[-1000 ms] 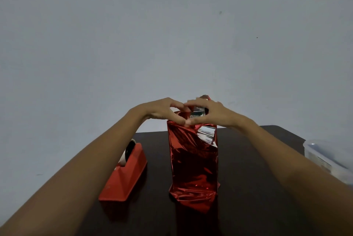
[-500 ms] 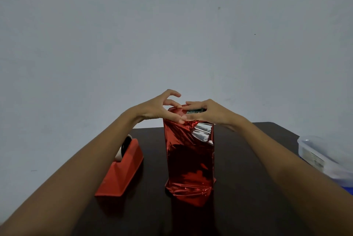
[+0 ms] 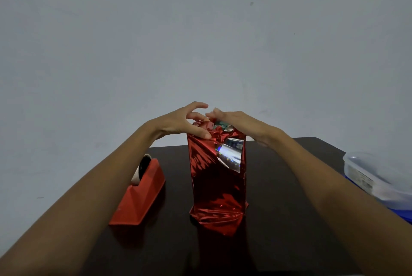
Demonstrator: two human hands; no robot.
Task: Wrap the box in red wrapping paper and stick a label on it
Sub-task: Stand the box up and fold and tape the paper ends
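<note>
The box wrapped in shiny red wrapping paper (image 3: 217, 188) stands upright on the dark table (image 3: 287, 226). Its paper is crumpled at the top, and a silver underside flap (image 3: 230, 153) shows on the upper front. A bit of the box's green print peeks out at the top. My left hand (image 3: 178, 122) pinches the folded paper at the top left edge between thumb and a finger, with the other fingers lifted. My right hand (image 3: 242, 121) lies over the top right, its straight fingers pressing the paper down.
A red tape dispenser (image 3: 139, 197) with a white roll sits left of the box. A clear plastic lidded container (image 3: 374, 177) rests at the table's right edge on something blue. A plain grey wall stands behind the table.
My right hand has gone from pinching the top fold to lying flat over it. My left fingers have lifted and spread while the thumb stays on the paper. The view has shifted slightly.
</note>
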